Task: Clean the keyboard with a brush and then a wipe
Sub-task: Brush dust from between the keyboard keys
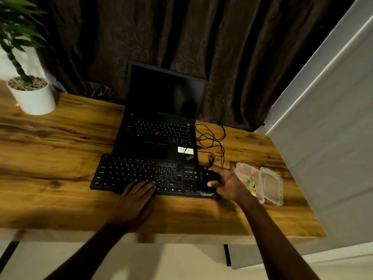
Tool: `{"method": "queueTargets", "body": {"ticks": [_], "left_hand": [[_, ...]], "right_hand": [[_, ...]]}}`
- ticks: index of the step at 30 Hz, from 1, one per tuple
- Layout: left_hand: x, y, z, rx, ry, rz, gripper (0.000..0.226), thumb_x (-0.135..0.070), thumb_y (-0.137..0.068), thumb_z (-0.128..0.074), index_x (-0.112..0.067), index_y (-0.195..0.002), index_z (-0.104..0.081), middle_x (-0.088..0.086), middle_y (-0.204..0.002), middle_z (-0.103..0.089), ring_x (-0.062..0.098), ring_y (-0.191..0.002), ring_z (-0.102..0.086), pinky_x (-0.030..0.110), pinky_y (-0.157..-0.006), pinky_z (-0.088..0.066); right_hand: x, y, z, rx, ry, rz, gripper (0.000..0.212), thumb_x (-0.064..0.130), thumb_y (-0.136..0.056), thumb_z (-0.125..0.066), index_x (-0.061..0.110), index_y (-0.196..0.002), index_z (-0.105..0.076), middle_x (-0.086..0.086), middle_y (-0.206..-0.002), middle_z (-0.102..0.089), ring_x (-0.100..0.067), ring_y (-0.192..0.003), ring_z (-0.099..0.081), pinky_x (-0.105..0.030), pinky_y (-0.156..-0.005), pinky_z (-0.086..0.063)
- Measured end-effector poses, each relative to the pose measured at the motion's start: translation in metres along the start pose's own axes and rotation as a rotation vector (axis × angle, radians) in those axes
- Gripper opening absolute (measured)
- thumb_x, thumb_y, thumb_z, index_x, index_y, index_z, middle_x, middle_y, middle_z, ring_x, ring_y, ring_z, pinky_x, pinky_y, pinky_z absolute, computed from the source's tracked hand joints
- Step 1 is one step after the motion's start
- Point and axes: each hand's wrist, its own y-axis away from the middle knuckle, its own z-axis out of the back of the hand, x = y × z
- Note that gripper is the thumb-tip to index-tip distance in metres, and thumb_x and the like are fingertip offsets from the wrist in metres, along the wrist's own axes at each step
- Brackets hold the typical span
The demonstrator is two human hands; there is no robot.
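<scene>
Black keyboard (pixel 141 174) flat on the wooden bench (pixel 50 158), near the front edge, back edge tucked against an open laptop (pixel 159 134) with a dark screen.

Left hand (pixel 137 197) laid flat on the lower middle keys, fingers straight and together, gripping nothing; probably steadying the board.

Right hand (pixel 228 182) over the number pad at the right end, fingers and thumb curled round a small dark object (pixel 213 175). Too dim and blurred to name for certain; likely the brush. No bristles made out.

Just right of that hand, a clear plastic box (pixel 270 184) with its lid open, something yellowish and something red inside, not identifiable. No wipe seen for sure. Tangle of thin black cable (pixel 214 138) behind it. White plant pot (pixel 33 98) at far left, well apart.

Step in hand, by judgement: brushing stage, at or near its start, working from the right end. Wipe stage not yet begun.

Next move calls for: short strokes along the key rows, moving leftward; light pressure so no keys lift; left hand shifting clear as the strokes reach it; board held from sliding into the laptop.
</scene>
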Motion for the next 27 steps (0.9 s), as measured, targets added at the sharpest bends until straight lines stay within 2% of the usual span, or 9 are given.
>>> {"method": "queueTargets", "body": {"ticks": [4,6,12,15,16,19,23,25,27], "left_hand": [[0.004,-0.001,-0.005,-0.041,0.029,-0.015,0.046,-0.037,-0.098,-0.040,-0.015,-0.132,-0.062,0.002,-0.141,-0.057,0.022,-0.131,-0.051,0.045,-0.116,-0.025],[0.006,0.000,-0.006,-0.039,0.022,-0.023,0.046,-0.036,-0.098,-0.039,-0.015,-0.132,-0.062,0.002,-0.141,-0.057,0.022,-0.131,-0.051,0.046,-0.116,-0.026],[0.010,0.000,-0.008,-0.046,0.027,-0.047,0.046,-0.032,-0.095,-0.041,-0.015,-0.133,-0.061,0.003,-0.141,-0.057,0.024,-0.130,-0.051,0.046,-0.114,-0.027],[0.010,0.000,-0.007,-0.060,0.023,-0.056,0.046,-0.030,-0.094,-0.042,-0.014,-0.131,-0.062,0.004,-0.139,-0.058,0.023,-0.129,-0.050,0.047,-0.113,-0.028],[0.009,0.000,-0.007,-0.055,0.022,-0.053,0.045,-0.030,-0.094,-0.042,-0.014,-0.131,-0.062,0.003,-0.139,-0.058,0.023,-0.129,-0.050,0.047,-0.113,-0.028],[0.007,0.000,-0.006,-0.044,0.028,-0.036,0.045,-0.032,-0.096,-0.040,-0.016,-0.132,-0.061,0.002,-0.141,-0.057,0.022,-0.130,-0.051,0.046,-0.114,-0.028],[0.002,-0.002,0.000,-0.074,0.031,-0.023,0.055,-0.038,-0.106,-0.021,-0.015,-0.129,-0.064,0.001,-0.136,-0.061,0.022,-0.126,-0.054,0.043,-0.112,-0.028],[0.002,-0.002,-0.001,-0.069,0.022,-0.023,0.047,-0.035,-0.102,-0.031,-0.016,-0.129,-0.065,0.001,-0.136,-0.061,0.022,-0.125,-0.054,0.043,-0.112,-0.027],[0.004,-0.002,-0.002,-0.062,0.009,-0.024,0.045,-0.032,-0.094,-0.040,-0.016,-0.127,-0.065,0.001,-0.136,-0.061,0.022,-0.126,-0.053,0.042,-0.113,-0.027]], "right_hand": [[0.004,-0.005,-0.016,-0.024,-0.022,-0.034,0.056,0.062,-0.071,-0.059,0.052,-0.125,-0.048,-0.004,-0.120,-0.061,-0.022,-0.111,-0.060,-0.048,-0.091,-0.055],[0.010,-0.009,-0.027,-0.014,-0.070,-0.011,0.060,0.066,-0.070,-0.059,0.054,-0.127,-0.047,-0.004,-0.124,-0.057,-0.022,-0.112,-0.058,-0.048,-0.091,-0.055],[0.021,-0.006,-0.021,-0.013,-0.052,-0.005,0.051,0.057,-0.075,-0.061,0.049,-0.125,-0.050,-0.004,-0.124,-0.057,-0.021,-0.111,-0.058,-0.046,-0.089,-0.057],[0.019,-0.006,-0.012,-0.050,-0.006,-0.033,0.043,0.032,-0.088,-0.067,0.042,-0.126,-0.051,-0.005,-0.119,-0.060,-0.021,-0.106,-0.059,-0.043,-0.090,-0.056],[0.020,-0.006,-0.014,-0.055,0.013,-0.026,0.043,0.029,-0.089,-0.067,0.042,-0.127,-0.050,-0.006,-0.118,-0.061,-0.021,-0.105,-0.060,-0.043,-0.089,-0.056],[0.034,-0.009,-0.026,-0.008,0.021,0.011,0.046,0.038,-0.086,-0.066,0.051,-0.124,-0.045,-0.008,-0.120,-0.059,-0.023,-0.105,-0.060,-0.047,-0.087,-0.057],[0.043,-0.015,-0.041,0.037,-0.048,0.048,0.052,0.062,-0.072,-0.056,0.059,-0.123,-0.045,-0.006,-0.125,-0.055,-0.026,-0.111,-0.059,-0.053,-0.086,-0.057],[0.040,-0.015,-0.038,0.035,-0.043,0.063,0.049,0.059,-0.075,-0.058,0.058,-0.122,-0.046,-0.005,-0.125,-0.056,-0.025,-0.110,-0.059,-0.052,-0.086,-0.057],[0.041,-0.015,-0.031,-0.005,-0.037,0.039,0.042,0.044,-0.084,-0.064,0.055,-0.121,-0.048,-0.003,-0.119,-0.058,-0.022,-0.107,-0.060,-0.048,-0.085,-0.058]]}}
